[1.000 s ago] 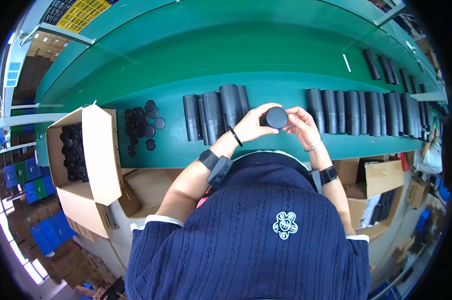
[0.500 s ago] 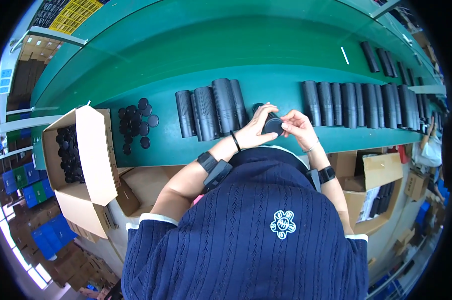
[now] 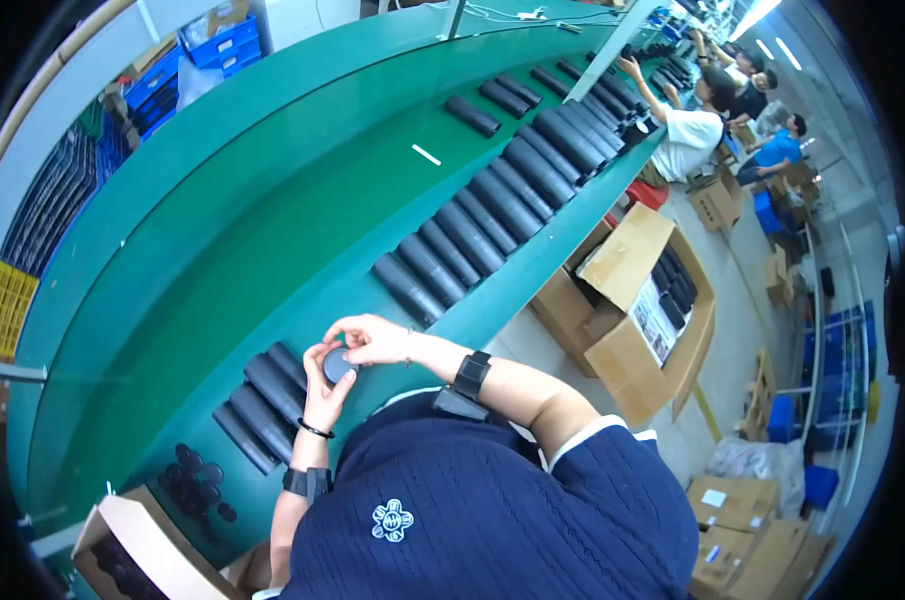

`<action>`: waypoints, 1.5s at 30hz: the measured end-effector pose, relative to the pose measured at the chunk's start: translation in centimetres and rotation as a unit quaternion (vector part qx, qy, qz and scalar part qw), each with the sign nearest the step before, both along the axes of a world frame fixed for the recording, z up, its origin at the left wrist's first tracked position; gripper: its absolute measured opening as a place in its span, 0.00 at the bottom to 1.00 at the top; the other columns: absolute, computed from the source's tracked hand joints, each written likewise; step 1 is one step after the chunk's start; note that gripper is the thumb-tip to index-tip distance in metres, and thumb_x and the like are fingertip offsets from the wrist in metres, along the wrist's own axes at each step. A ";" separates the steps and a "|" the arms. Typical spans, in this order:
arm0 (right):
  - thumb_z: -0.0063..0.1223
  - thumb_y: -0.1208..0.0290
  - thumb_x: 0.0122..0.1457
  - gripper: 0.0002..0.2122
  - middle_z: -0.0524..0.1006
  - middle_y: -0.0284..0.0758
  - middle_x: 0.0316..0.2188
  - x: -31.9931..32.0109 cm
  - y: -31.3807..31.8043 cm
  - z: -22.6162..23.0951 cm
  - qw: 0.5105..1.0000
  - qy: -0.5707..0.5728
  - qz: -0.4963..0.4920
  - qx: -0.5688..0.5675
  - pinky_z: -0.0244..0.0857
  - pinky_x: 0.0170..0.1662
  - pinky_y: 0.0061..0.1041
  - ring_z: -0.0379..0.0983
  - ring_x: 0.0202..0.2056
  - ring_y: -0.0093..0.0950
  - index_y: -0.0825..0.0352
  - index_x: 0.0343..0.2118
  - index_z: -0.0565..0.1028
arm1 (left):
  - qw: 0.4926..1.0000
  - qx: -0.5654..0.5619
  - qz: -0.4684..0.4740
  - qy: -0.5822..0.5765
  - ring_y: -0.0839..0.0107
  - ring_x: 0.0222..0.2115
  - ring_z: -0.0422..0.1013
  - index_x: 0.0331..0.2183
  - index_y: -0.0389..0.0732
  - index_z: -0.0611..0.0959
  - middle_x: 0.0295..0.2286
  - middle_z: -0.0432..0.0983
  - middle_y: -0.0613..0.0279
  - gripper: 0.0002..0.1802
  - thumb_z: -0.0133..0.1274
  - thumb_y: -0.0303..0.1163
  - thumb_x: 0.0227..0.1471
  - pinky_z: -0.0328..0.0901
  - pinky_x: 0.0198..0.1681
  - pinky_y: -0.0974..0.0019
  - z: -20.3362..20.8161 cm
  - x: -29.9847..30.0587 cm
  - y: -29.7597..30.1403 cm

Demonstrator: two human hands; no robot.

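Observation:
My left hand [image 3: 323,392] is wrapped round a black tube whose body is mostly hidden by my fingers. A round black cap [image 3: 339,366] shows at the tube's near end, facing me. Against the cap's upper edge, the bent fingers of my right hand [image 3: 371,340] are pinched. Just left of my hands lies a small group of perforated black tubes [image 3: 263,400] on the green workbench [image 3: 313,290]. Farther left are several loose black caps [image 3: 193,482] in a cluster.
An open carton [image 3: 143,545] with more caps stands at the lower left. A long row of black tubes [image 3: 483,225] runs to the far right along the bench. Below the bench edge sits another open carton [image 3: 633,310] with tubes. Co-workers [image 3: 688,140] are at the far right.
My view has swung to the right, so the tube row and co-workers show more fully. Both hands are still together at the capped tube, the right fingers now over the cap's upper edge.

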State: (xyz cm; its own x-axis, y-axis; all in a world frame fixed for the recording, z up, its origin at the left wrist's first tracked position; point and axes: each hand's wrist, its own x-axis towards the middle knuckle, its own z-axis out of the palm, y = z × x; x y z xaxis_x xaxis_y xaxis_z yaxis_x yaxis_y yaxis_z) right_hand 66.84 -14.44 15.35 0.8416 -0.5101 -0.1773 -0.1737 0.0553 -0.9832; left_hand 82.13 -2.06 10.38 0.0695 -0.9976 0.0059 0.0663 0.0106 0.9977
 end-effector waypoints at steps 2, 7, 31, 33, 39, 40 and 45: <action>0.53 0.76 0.54 0.11 0.74 0.31 0.20 -0.1 -1.2 -1.0 0.997 -0.027 -0.039 0.068 0.66 0.22 0.19 0.71 0.19 0.19 0.68 0.41 0.73 | 0.999 -0.005 0.000 0.044 0.65 0.53 0.59 0.58 0.39 0.57 0.51 0.62 0.54 0.36 0.53 0.34 0.52 0.54 0.57 0.64 -0.7 0.5 -1.3; 0.53 0.72 0.58 0.09 0.75 0.33 0.20 -0.4 -0.1 -1.8 0.985 -0.018 -0.106 0.136 0.65 0.20 0.18 0.72 0.18 0.20 0.66 0.40 0.71 | 0.995 -0.015 0.010 -0.096 0.65 0.52 0.61 0.55 0.37 0.60 0.49 0.63 0.55 0.30 0.53 0.32 0.54 0.56 0.56 0.63 0.0 -0.2 -1.9; 0.52 0.72 0.59 0.08 0.75 0.31 0.21 -0.3 1.3 -1.9 0.979 -0.020 -0.141 0.144 0.59 0.23 0.14 0.71 0.23 0.18 0.67 0.40 0.69 | 0.997 -0.013 0.007 -0.073 0.69 0.48 0.67 0.50 0.38 0.71 0.45 0.70 0.58 0.37 0.68 0.30 0.37 0.62 0.53 0.65 0.7 1.9 -2.5; 0.52 0.72 0.59 0.09 0.74 0.31 0.22 0.0 1.1 -2.1 0.980 -0.017 -0.149 0.130 0.60 0.24 0.15 0.71 0.24 0.18 0.68 0.41 0.69 | 0.997 -0.010 0.011 -0.071 0.69 0.47 0.67 0.49 0.38 0.71 0.44 0.70 0.58 0.36 0.68 0.30 0.36 0.62 0.53 0.65 0.5 2.0 -2.7; 0.49 0.74 0.60 0.11 0.73 0.29 0.25 -0.9 1.4 -2.0 0.979 -0.050 -0.107 0.166 0.62 0.29 0.15 0.72 0.29 0.17 0.68 0.45 0.69 | 0.996 -0.018 0.025 -0.087 0.69 0.48 0.67 0.49 0.38 0.72 0.43 0.71 0.59 0.37 0.69 0.30 0.35 0.62 0.53 0.64 0.7 1.7 -2.0; 0.49 0.74 0.60 0.11 0.73 0.29 0.25 -0.9 1.5 -2.0 0.979 -0.048 -0.107 0.169 0.62 0.29 0.15 0.72 0.29 0.17 0.68 0.45 0.69 | 0.994 -0.033 0.031 -0.099 0.69 0.48 0.67 0.49 0.38 0.72 0.43 0.71 0.59 0.37 0.69 0.30 0.35 0.62 0.53 0.64 0.8 1.5 -1.9; 0.56 0.74 0.55 0.20 0.72 0.27 0.24 -0.7 1.4 -2.7 0.993 -0.049 -0.095 0.054 0.63 0.31 0.17 0.70 0.28 0.18 0.66 0.51 0.68 | 0.994 -0.034 0.039 -0.093 0.69 0.46 0.68 0.49 0.38 0.71 0.43 0.72 0.57 0.36 0.68 0.30 0.36 0.62 0.52 0.64 0.5 1.5 -2.2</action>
State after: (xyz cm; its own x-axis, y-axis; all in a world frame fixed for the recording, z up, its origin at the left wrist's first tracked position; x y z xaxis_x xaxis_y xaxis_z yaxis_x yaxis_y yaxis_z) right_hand 66.18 -12.99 12.70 0.7482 -0.6433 -0.1626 -0.0548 0.1844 -0.9813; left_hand 83.62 -4.25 10.87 0.1372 -0.9861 0.0934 -0.1232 0.0766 0.9894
